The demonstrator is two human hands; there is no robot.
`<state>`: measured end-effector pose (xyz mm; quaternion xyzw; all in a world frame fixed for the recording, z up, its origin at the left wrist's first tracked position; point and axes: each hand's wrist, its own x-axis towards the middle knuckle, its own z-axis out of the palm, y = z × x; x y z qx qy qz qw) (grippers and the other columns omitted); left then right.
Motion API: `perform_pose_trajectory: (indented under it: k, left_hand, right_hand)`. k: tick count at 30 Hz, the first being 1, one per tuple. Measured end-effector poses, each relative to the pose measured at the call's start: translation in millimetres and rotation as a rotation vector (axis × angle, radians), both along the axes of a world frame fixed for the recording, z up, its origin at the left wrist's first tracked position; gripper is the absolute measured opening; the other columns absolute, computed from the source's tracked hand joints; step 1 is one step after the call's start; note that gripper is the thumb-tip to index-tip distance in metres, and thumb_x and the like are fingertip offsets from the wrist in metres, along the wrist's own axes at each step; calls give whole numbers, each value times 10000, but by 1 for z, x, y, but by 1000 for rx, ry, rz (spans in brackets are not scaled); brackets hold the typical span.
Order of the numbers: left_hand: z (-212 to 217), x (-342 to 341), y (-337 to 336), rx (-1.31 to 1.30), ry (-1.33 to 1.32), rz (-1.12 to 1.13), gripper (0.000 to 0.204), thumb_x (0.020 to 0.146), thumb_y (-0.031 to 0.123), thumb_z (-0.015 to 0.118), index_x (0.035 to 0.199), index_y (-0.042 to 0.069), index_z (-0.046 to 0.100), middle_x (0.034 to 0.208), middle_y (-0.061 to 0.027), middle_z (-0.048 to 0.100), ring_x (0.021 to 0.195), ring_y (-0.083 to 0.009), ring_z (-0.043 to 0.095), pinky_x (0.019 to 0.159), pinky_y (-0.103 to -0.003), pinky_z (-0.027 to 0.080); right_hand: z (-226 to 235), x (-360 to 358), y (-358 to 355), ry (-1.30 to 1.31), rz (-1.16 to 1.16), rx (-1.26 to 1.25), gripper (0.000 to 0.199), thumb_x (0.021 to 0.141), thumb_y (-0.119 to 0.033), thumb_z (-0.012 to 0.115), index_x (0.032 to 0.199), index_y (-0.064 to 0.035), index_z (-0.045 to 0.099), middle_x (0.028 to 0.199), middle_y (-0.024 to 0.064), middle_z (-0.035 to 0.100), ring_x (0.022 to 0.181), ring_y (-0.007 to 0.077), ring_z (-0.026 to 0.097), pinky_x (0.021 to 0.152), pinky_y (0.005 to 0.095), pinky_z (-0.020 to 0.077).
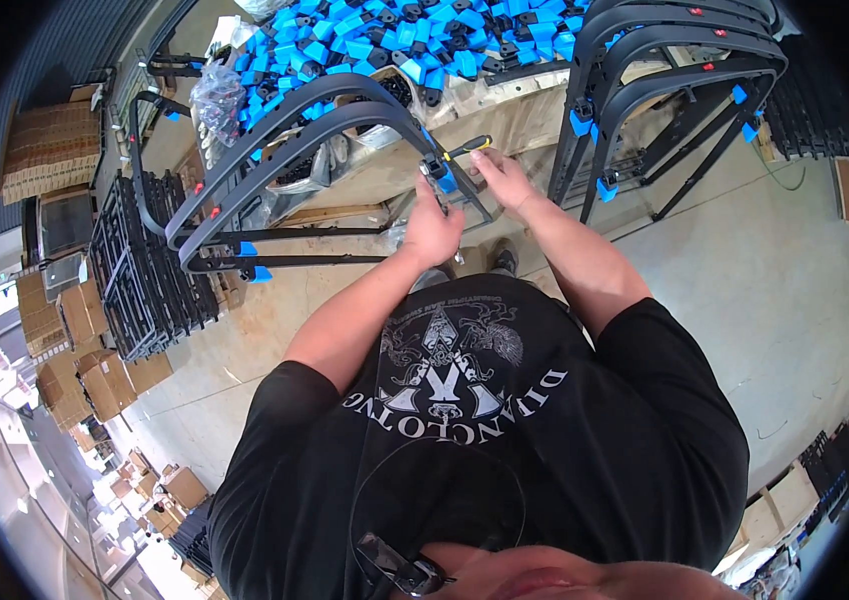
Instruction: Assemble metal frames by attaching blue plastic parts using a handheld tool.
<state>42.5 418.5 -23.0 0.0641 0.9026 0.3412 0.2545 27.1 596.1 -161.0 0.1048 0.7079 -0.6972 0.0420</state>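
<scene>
My left hand (433,230) is closed around a silver wrench (429,169), whose head reaches up to the end of a black curved frame (310,135). The tail of the wrench pokes out below the palm. In my right hand (505,182) is a screwdriver (475,146) with a yellow and black handle, pointing left at the same joint. A blue plastic piece (448,183) sits on the frame there, partly hidden by my left hand. The fastener between the tools is too small to make out.
Loose blue and black plastic parts (355,35) are heaped on a bench beyond my hands. More black curved frames (675,60) stand at the right. Stacked black frames (150,265) and cardboard boxes (50,150) are at the left.
</scene>
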Motion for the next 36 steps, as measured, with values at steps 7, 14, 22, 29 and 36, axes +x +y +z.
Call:
perform_pose_trajectory:
  k: [7,14,22,29,36]
  left_hand:
    - [-1,-1,0,-22,16,39,906,876,170,596,1502,-154,27,910,-292,686,840,-437,685,790,-481,551]
    - [1,0,3,-40,-4,48,837,883,156,577,1455,-197,78,887,-285,682,834,-434,686,772,-483,545]
    - [-21,9,3,-11,22,47,899,872,131,599,1481,-148,-1,893,-278,679,839,-431,686,771,-484,551]
    - [-9,17,-18,153,117,209,870,833,185,638,1526,-71,178,990,-298,678,893,-431,684,822,-455,545]
    - [-23,32,-94,331,98,413,584,840,110,641,1357,-92,461,931,-115,676,809,-175,640,735,-315,507]
  right_hand:
    - [-7,8,-2,-134,101,276,597,1024,-565,423,1036,-4,628,912,236,663,940,388,646,857,456,471]
    - [59,45,-18,-224,-38,212,631,1027,-543,402,1055,51,614,1028,313,651,1049,470,620,923,488,460]
    - [180,53,-11,-634,-35,-64,612,929,-608,611,1161,-43,602,818,32,534,701,151,470,616,315,408]
    - [148,54,1,-475,-4,-189,440,944,-325,667,1200,27,610,815,39,565,592,95,493,489,279,419]
    - [103,17,-7,-402,-117,-165,417,936,-202,648,1274,29,575,856,51,618,628,110,537,530,285,450]
